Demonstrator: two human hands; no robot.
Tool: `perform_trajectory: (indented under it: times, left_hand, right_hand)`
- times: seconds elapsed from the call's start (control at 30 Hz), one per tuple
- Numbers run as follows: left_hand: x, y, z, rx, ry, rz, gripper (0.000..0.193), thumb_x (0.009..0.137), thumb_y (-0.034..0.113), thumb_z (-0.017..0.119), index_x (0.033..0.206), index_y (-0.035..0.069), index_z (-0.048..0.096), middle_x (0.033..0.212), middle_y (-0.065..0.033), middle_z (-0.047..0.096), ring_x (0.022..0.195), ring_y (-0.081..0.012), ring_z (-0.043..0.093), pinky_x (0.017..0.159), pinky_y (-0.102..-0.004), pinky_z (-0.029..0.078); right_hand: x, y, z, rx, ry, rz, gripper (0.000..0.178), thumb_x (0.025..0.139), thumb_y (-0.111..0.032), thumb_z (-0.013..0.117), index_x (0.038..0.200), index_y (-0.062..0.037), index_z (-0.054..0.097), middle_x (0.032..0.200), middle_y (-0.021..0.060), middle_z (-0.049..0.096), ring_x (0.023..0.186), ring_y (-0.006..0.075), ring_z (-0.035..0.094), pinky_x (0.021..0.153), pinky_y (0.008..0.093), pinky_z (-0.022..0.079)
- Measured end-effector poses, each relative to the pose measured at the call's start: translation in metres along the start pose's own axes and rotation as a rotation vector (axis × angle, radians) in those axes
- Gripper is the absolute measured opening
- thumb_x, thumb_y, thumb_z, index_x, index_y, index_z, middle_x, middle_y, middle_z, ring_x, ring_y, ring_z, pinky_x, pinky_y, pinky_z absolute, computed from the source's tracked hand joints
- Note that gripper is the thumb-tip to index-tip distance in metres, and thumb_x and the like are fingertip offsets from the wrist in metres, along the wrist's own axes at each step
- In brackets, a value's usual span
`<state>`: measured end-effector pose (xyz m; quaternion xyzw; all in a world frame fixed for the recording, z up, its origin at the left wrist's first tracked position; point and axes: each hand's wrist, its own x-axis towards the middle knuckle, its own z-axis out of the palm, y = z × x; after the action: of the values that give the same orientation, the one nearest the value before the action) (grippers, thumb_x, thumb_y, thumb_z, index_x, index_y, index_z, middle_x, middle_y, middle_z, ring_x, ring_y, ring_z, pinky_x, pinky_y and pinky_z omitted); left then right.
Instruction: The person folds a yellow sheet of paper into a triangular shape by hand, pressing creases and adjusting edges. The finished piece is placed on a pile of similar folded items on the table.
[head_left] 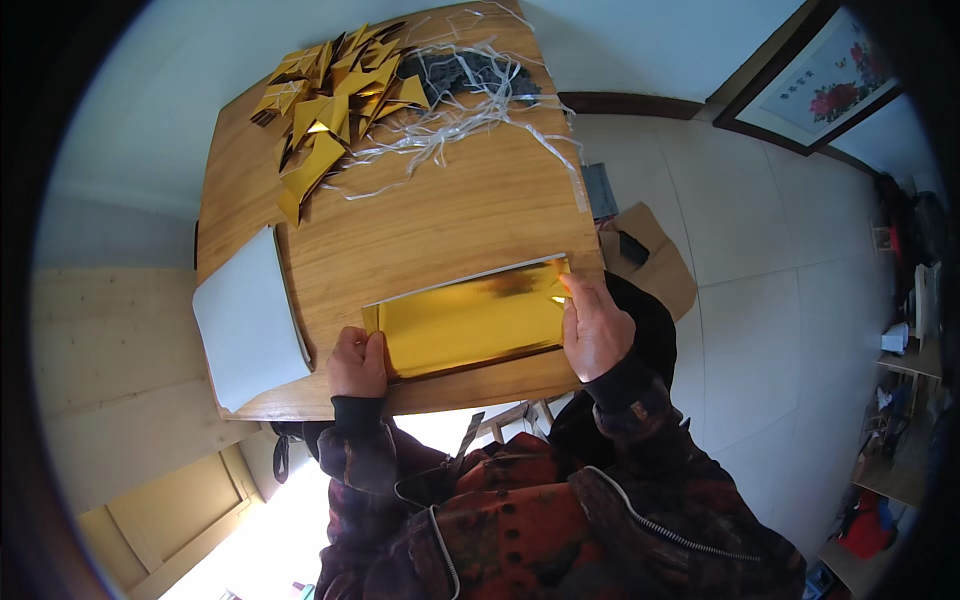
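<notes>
A sheet of shiny gold foil paper [470, 322], folded into a long rectangle with a thin white edge along its far side, lies at the near edge of the wooden table [450, 220]. My left hand [357, 362] grips its left end, thumb on top and fingers curled. At the right end, my right hand [597, 325] pinches the paper's far corner between thumb and fingers. The paper's underside is hidden.
Left of the gold paper lies a stack of white sheets [250, 325]. Folded gold paper pieces [345, 95] are heaped at the far left, beside tangled clear plastic strips [465, 125] and a dark grey bundle [460, 75]. Brown cardboard [660, 262] sits beyond the right edge.
</notes>
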<state>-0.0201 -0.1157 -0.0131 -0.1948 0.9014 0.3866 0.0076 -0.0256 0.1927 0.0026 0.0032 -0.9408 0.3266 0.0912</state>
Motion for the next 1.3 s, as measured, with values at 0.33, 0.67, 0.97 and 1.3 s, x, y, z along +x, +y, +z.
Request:
perform_trajectory:
  times: [0.33, 0.67, 0.97, 1.3]
  left_hand:
    - [0.001, -0.007, 0.001, 0.028, 0.011, 0.042, 0.02, 0.088, 0.018, 0.063, 0.078, 0.003, 0.055, 0.057, -0.0123, 0.059, 0.053, -0.0274, 0.061, 0.051, -0.0385, 0.045]
    - [-0.006, 0.009, -0.003, -0.08, -0.01, 0.086, 0.017, 0.09, 0.013, 0.061, 0.079, 0.003, 0.054, 0.052, -0.0086, 0.058, 0.044, -0.0172, 0.057, 0.045, -0.0311, 0.043]
    - [-0.003, 0.002, 0.001, -0.126, -0.029, -0.088, 0.019, 0.088, 0.017, 0.063, 0.079, 0.002, 0.056, 0.057, -0.0122, 0.061, 0.051, -0.0222, 0.062, 0.05, -0.034, 0.046]
    - [-0.006, 0.014, -0.001, -0.074, -0.041, -0.087, 0.017, 0.089, 0.019, 0.062, 0.082, 0.003, 0.058, 0.057, -0.0116, 0.062, 0.052, -0.0236, 0.064, 0.051, -0.0352, 0.048]
  right_hand:
    - [0.002, -0.002, -0.002, -0.052, -0.031, 0.0, 0.033, 0.086, -0.003, 0.059, 0.119, -0.0082, 0.059, 0.103, 0.0135, 0.064, 0.082, 0.0344, 0.066, 0.066, 0.0391, 0.054]
    - [0.004, -0.005, -0.002, -0.091, -0.059, 0.027, 0.036, 0.086, -0.003, 0.06, 0.121, -0.0108, 0.06, 0.104, 0.0115, 0.064, 0.079, 0.0334, 0.066, 0.064, 0.0393, 0.054]
    - [0.004, -0.004, -0.004, -0.073, -0.094, 0.046, 0.036, 0.087, -0.002, 0.058, 0.122, -0.0115, 0.06, 0.106, 0.0117, 0.065, 0.085, 0.0337, 0.066, 0.069, 0.0382, 0.054]
    - [0.006, -0.005, -0.005, -0.093, -0.051, -0.065, 0.034, 0.089, -0.006, 0.058, 0.123, -0.0099, 0.059, 0.104, 0.0113, 0.063, 0.078, 0.0327, 0.067, 0.064, 0.0388, 0.055]
